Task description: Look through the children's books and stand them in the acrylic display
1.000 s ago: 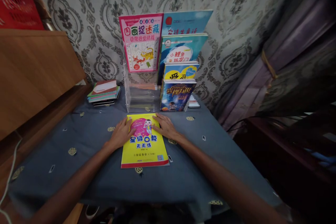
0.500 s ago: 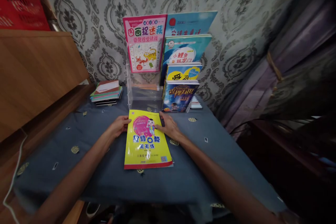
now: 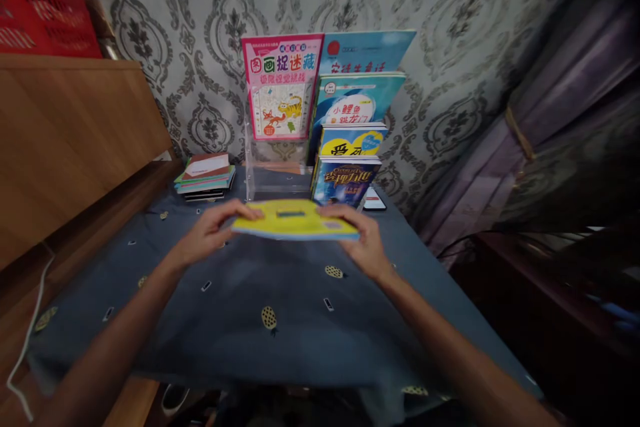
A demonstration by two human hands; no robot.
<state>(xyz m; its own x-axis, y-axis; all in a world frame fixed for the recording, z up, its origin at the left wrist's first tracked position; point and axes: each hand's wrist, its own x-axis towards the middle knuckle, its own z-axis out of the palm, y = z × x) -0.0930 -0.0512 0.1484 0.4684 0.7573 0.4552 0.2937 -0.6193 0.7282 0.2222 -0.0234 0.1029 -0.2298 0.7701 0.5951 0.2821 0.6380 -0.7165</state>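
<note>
A yellow workbook [image 3: 285, 221] is up off the table, tipped so that I see it almost edge-on. My left hand [image 3: 213, 230] pinches its left end, thumb below and fingers on top. At the other end my right hand [image 3: 365, 240] is closed on it in the same way. Just beyond stands a clear plastic tiered rack [image 3: 251, 177]. A pink picture book [image 3: 283, 90] is in its upper left part. On the right side, several books rise in steps, with a dark blue book [image 3: 345, 180] lowest in front.
Left of the rack lies a stack of thin booklets [image 3: 206, 173]. A phone [image 3: 374, 199] rests at the rack's right. The table has a dark blue patterned cloth [image 3: 225, 333]. A wooden cabinet [image 3: 75, 140] borders the left, and a curtain [image 3: 555, 87] hangs at the right.
Both hands have lifted the yellow workbook off the cloth and turned it from upright in view to nearly edge-on and sideways. My right hand has moved to the right.
</note>
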